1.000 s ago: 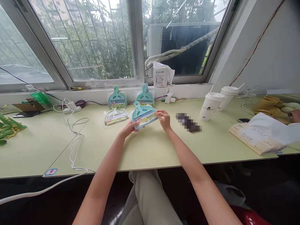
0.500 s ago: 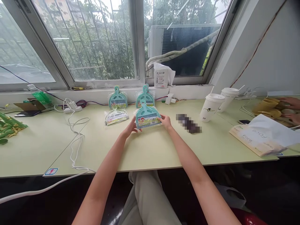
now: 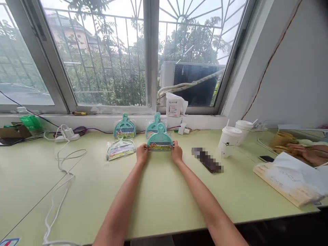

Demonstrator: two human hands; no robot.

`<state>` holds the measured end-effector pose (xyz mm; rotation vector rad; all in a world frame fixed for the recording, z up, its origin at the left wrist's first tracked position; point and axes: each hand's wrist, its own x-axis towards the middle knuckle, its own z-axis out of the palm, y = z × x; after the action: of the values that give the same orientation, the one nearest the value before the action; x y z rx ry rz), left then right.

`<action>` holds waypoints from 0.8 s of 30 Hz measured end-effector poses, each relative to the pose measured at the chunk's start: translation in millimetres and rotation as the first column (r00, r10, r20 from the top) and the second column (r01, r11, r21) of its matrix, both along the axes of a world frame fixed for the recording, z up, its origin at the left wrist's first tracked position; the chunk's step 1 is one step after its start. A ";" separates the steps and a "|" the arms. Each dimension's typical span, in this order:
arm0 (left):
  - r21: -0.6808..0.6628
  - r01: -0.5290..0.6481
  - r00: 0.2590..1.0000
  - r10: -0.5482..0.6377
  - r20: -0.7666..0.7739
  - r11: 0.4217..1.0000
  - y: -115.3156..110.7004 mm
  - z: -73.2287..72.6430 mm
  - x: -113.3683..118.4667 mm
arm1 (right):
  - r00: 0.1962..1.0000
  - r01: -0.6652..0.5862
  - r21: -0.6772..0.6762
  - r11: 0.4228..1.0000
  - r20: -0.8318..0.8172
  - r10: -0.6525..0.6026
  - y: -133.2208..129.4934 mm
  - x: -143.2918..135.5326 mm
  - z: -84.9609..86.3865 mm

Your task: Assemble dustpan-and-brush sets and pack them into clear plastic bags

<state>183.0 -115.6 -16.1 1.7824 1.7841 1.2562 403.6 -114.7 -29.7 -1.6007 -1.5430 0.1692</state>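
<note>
The dustpan, wrapped in clear film with its brush, stands nearly upright between the two hands, directly in front of the right stack and overlapping it in view. Whether it touches that stack, or bears fully on the surface, I cannot tell. The left hand has its grip closed to a light pinch at the lower left corner; the right hand pinches the lower right corner likewise, fingers curled behind the edge.

Half a second ago the dustpan was nearer the body and leaned back; it has since gone farther away and come more upright, handle up, squared with the stack behind. I judge the work in hand to be at setting it in place, with neither hand off it yet. The view has also tipped up, showing more window and no lap.

The left stack stands against the wall, and a flat dustpan lies before it. To the right are a pixelated dark item, two cups with straws, a tissue pack and a co-worker's hand. To the left, a white cable trails from a power strip. On the sill sit a white box and a yellow cutter, below barred windows.
</note>
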 end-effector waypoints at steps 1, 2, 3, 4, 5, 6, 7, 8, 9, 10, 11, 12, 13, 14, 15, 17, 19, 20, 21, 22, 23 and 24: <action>-0.019 -0.033 0.999 0.033 0.042 0.999 10.4 0.1 -0.8 | 0.999 0.003 0.002 1.000 0.044 -0.003 10.1 -3.1 0.8; -0.048 -0.066 0.994 0.070 0.080 0.997 20.9 0.0 -2.1 | 0.997 0.008 0.002 1.000 0.078 -0.008 20.5 -6.1 1.6; -0.078 -0.098 0.988 0.106 0.107 0.992 31.5 -0.3 -3.8 | 0.994 0.015 0.002 1.000 0.105 -0.015 31.0 -8.9 2.4; -0.103 -0.127 0.983 0.139 0.122 0.987 42.4 -0.8 -5.6 | 0.992 0.020 0.002 1.000 0.127 -0.020 41.5 -11.4 3.1; -0.118 -0.149 0.978 0.164 0.128 0.982 53.4 -1.6 -7.2 | 0.989 0.027 0.000 1.000 0.146 -0.026 51.8 -13.4 3.9; -0.125 -0.162 0.975 0.178 0.132 0.979 64.8 -2.5 -8.3 | 0.986 0.036 -0.001 0.999 0.160 -0.035 61.9 -15.1 4.6; -0.123 -0.168 0.973 0.184 0.137 0.978 76.4 -3.6 -8.7 | 0.984 0.045 0.005 0.999 0.171 -0.045 71.7 -16.3 5.1; -0.107 -0.174 0.971 0.189 0.143 0.979 88.0 -4.8 -8.4 | 0.982 0.054 0.020 0.998 0.180 -0.057 81.2 -17.3 5.5; -0.079 -0.190 0.968 0.201 0.149 0.978 99.5 -6.1 -7.2 | 0.979 0.062 0.048 0.997 0.190 -0.070 90.5 -17.9 5.5; -0.043 -0.217 0.963 0.221 0.153 0.975 110.5 -7.7 -5.4 | 0.976 0.066 0.085 0.994 0.202 -0.082 99.4 -18.5 5.1; -0.003 -0.250 0.956 0.247 0.157 0.968 120.7 -9.4 -3.1 | 0.973 0.063 0.124 0.990 0.214 -0.089 107.9 -18.9 4.2; 0.034 -0.283 0.947 0.274 0.166 0.958 129.8 -11.3 -0.7 | 0.970 0.051 0.157 0.986 0.228 -0.086 115.9 -19.3 2.8; 0.065 -0.311 0.937 0.295 0.185 0.948 137.5 -13.4 1.7 | 0.967 0.030 0.181 0.983 0.243 -0.074 123.0 -19.5 1.1; 0.089 -0.327 0.929 0.303 0.213 0.941 143.7 -15.5 3.6 | 0.964 0.006 0.193 0.981 0.258 -0.057 129.3 -19.6 -0.9; 0.109 -0.330 0.922 0.296 0.248 0.938 148.2 -17.5 5.0 | 0.962 -0.020 0.197 0.980 0.270 -0.035 134.4 -19.5 -2.9; 0.138 -0.307 0.917 0.253 0.309 0.942 152.6 -20.4 6.2 | 0.962 -0.059 0.201 0.978 0.272 0.002 140.9 -18.5 -6.4; 0.132 -0.256 0.926 0.204 0.319 0.958 152.0 -21.0 5.9 | 0.970 -0.075 0.197 0.977 0.242 0.025 142.6 -16.7 -8.1; 0.120 -0.234 0.934 0.189 0.303 0.965 150.3 -20.3 5.6 | 0.975 -0.077 0.192 0.978 0.219 0.034 142.0 -15.8 -8.0; 0.110 -0.221 0.944 0.184 0.275 0.969 147.8 -18.9 5.5 | 0.980 -0.077 0.184 0.980 0.196 0.040 140.5 -15.2 -7.5; 0.105 -0.222 0.951 0.191 0.244 0.969 144.9 -17.1 5.7 | 0.983 -0.075 0.177 0.981 0.176 0.044 138.5 -15.0 -6.7; 0.108 -0.236 0.954 0.208 0.216 0.966 141.5 -15.0 6.1 | 0.986 -0.074 0.173 0.982 0.159 0.047 136.1 -15.2 -5.6; 0.115 -0.251 0.955 0.226 0.192 0.961 138.1 -12.7 6.8 | 0.988 -0.071 0.177 0.982 0.144 0.046 133.6 -15.9 -4.5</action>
<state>189.8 22.5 -28.8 1.4980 1.8927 1.6160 387.7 18.9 -34.2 -1.4489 -1.6635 -0.0523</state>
